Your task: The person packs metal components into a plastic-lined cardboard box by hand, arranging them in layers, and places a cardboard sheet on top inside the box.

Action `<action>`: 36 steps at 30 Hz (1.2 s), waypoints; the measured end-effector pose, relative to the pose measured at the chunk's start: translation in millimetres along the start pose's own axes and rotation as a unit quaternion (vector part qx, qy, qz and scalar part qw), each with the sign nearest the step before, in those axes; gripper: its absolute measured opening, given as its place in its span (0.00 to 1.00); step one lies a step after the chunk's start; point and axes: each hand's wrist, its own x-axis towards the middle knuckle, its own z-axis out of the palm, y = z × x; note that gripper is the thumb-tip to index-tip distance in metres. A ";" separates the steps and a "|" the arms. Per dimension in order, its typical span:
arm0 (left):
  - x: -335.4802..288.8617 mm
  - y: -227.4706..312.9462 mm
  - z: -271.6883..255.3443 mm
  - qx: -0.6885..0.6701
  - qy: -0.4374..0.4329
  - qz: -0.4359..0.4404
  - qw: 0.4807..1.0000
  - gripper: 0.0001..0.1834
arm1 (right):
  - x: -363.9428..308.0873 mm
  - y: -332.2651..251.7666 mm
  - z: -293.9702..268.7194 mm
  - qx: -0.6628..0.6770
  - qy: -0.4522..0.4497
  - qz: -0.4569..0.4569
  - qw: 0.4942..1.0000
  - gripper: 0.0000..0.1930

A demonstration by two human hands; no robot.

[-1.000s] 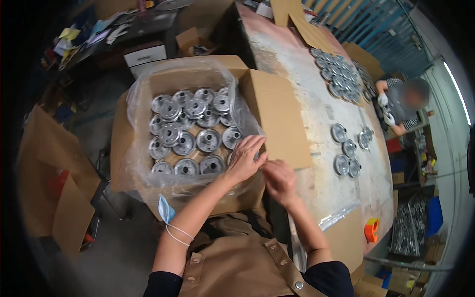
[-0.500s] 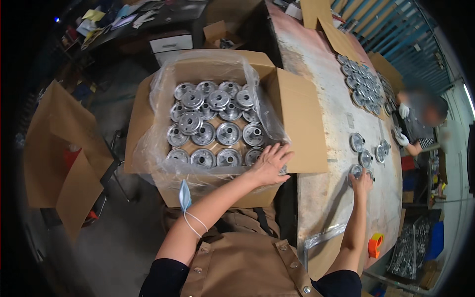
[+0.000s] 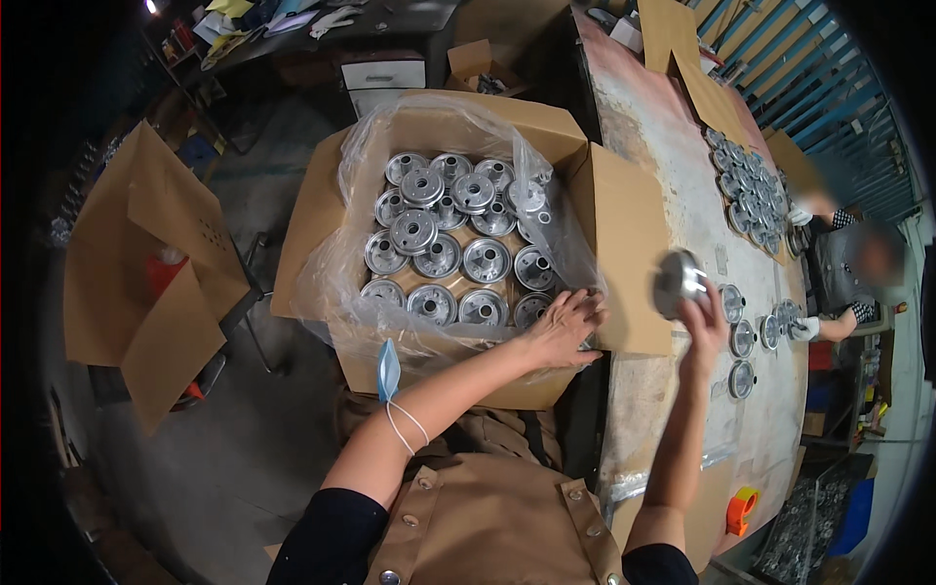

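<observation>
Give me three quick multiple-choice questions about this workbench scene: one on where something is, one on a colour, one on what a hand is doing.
1. Where are most of the round metal parts packed?
A. In the plastic-lined cardboard box
B. On the floor
C. In a metal bucket

2. What colour is the tape dispenser near the bench's lower edge?
A. Green
B. Orange
C. White

3. What is the right hand doing?
A. Resting flat and empty on the bench
B. Holding a round metal part up above the bench
C. Gripping a hammer

Answers:
1. A: the round metal parts lie in rows inside the cardboard box, within its clear plastic liner.
2. B: the tape dispenser is bright orange.
3. B: the right hand grips one metal part, lifted clear of the bench, while the left hand rests at the box's edge.
</observation>
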 end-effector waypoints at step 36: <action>-8.7 -153.7 -117.8 0.255 -0.112 -0.332 0.901 0.52 | 15.5 136.6 162.4 -0.034 -0.160 0.121 0.979 0.32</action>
